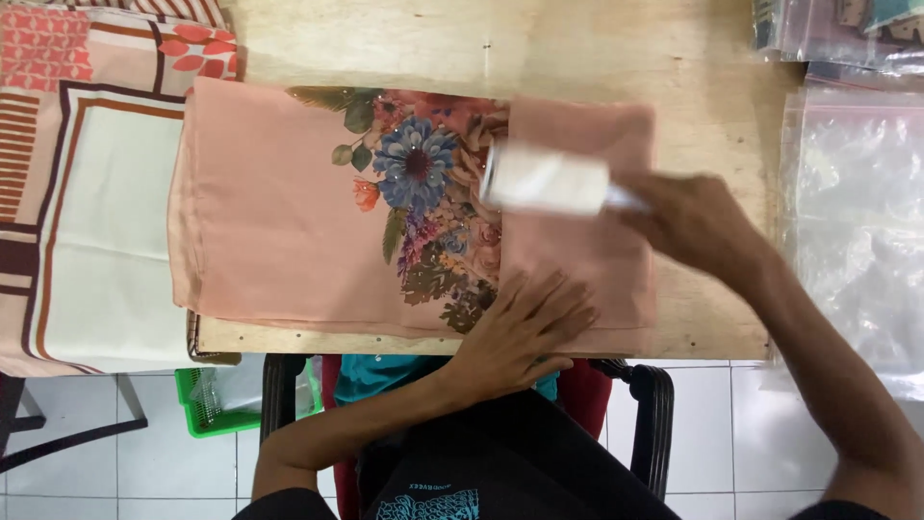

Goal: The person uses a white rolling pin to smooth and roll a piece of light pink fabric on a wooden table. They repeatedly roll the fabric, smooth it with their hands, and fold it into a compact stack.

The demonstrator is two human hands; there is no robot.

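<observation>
Peach fabric [279, 231], smooth with a floral print, lies folded on the plywood surface [577, 58]. Left hand [525, 323] presses it flat; right hand [693, 221] grips a white cylindrical roller [544, 180]. Crinkled plastic bags [857, 212] lie right.

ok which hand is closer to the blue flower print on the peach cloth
Left. The left hand lies flat on the peach cloth, just below and right of the blue flower. The right hand is farther right, holding a white roller.
</observation>
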